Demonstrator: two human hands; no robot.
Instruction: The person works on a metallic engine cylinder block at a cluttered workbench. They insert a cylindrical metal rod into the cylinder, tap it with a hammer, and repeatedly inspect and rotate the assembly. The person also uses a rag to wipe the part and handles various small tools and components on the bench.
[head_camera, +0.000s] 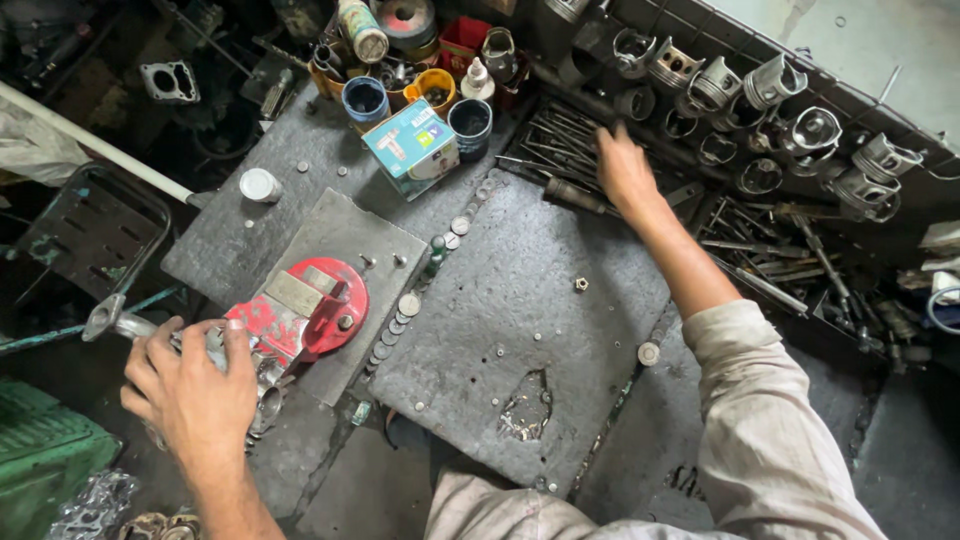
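Note:
My left hand (192, 390) rests on a grey metal part clamped in the red bench vise (305, 310) at the lower left, fingers curled over it. My right hand (622, 168) reaches to the far side of the bench, fingers spread over a tray of thin metal rods and tools (560, 145). A dark-handled tool (575, 195) lies just under its palm. Whether the hand grips any of them I cannot tell.
Several pistons (760, 100) line a rack at the back right. A teal and white box (412, 145), cups and tins (400, 95) crowd the back. A row of small round discs (405, 310) and a nut (580, 284) lie on grey metal plates (520, 330). More rods (780, 260) lie at the right.

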